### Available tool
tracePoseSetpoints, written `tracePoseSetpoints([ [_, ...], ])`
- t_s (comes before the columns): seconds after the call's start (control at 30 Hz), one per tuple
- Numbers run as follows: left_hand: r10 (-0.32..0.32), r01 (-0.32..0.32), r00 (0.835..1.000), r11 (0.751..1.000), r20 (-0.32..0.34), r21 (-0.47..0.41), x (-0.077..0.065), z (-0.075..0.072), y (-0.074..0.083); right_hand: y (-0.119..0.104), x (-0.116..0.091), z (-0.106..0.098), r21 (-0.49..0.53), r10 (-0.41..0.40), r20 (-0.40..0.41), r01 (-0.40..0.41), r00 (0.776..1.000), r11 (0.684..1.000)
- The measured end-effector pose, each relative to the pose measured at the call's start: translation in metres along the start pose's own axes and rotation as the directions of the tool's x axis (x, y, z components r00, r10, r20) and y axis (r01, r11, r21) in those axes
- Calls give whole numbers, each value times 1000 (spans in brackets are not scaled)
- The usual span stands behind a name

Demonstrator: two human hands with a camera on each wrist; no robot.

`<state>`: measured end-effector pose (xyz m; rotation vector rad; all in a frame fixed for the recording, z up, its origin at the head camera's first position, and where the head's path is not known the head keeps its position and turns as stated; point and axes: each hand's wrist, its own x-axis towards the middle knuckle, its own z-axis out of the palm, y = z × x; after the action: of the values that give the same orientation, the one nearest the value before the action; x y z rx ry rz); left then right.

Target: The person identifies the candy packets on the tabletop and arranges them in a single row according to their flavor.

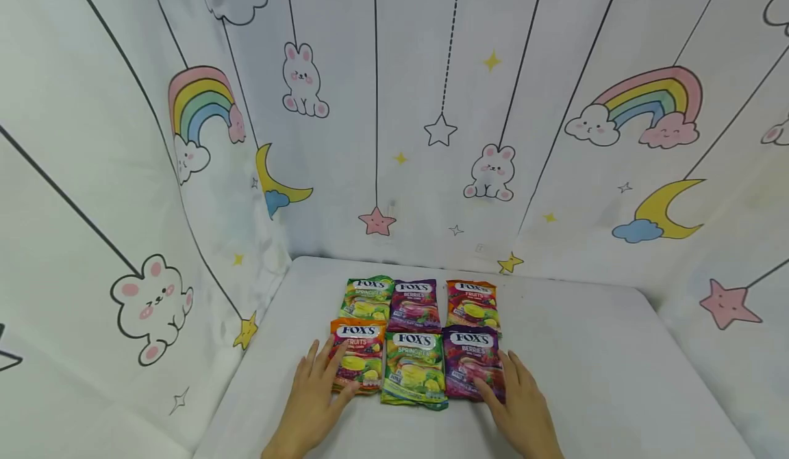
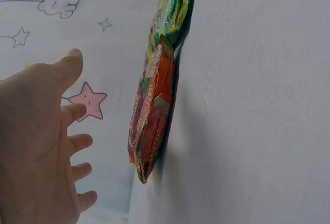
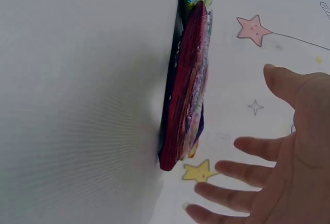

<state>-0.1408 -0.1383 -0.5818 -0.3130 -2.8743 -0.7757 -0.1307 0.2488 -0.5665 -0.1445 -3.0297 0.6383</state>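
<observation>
your left hand (image 1: 314, 387) and your right hand (image 1: 524, 404) are nearest, palms down with fingers loosely spread; neither grips anything, and both wrist views show a gap between hand and packets. under them spreads the smooth white tabletop (image 1: 585, 370). a front row of three lies flat between your hands: the glossy orange-red rectangular fruits packet (image 1: 362, 362) beneath your left fingertips, the shiny green-and-yellow rectangular springtea packet (image 1: 414, 370) in the middle, and the glossy dark purple rectangular berries packet (image 1: 470, 357) beneath your right thumb. just behind them lie a second green packet (image 1: 368, 300), a second purple packet (image 1: 414, 305) beside it, and, past a gap, a second orange-red packet (image 1: 472, 305). farthest stands the white backdrop (image 1: 345, 171) printed with rabbits, rainbows, moons and stars.
</observation>
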Motion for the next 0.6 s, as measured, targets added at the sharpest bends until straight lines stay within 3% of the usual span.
tracePoseSetpoints([
  [0.13,5,-5,1000,999,-4,-41,2,2,5,-4,7,-2,15,26,8,-26,1000,1000],
  [0.27,1,-7,999,988,-35,-156,6,3,20,-8,15,-8,67,75,-7,-75,997,995],
  [0.47,55,-66,998,941,-44,-333,16,6,57,-9,22,-15,128,116,-45,-109,992,986],
  [0.6,122,-113,993,909,-3,-401,24,12,79,-7,25,-14,147,108,-59,-99,992,984],
])
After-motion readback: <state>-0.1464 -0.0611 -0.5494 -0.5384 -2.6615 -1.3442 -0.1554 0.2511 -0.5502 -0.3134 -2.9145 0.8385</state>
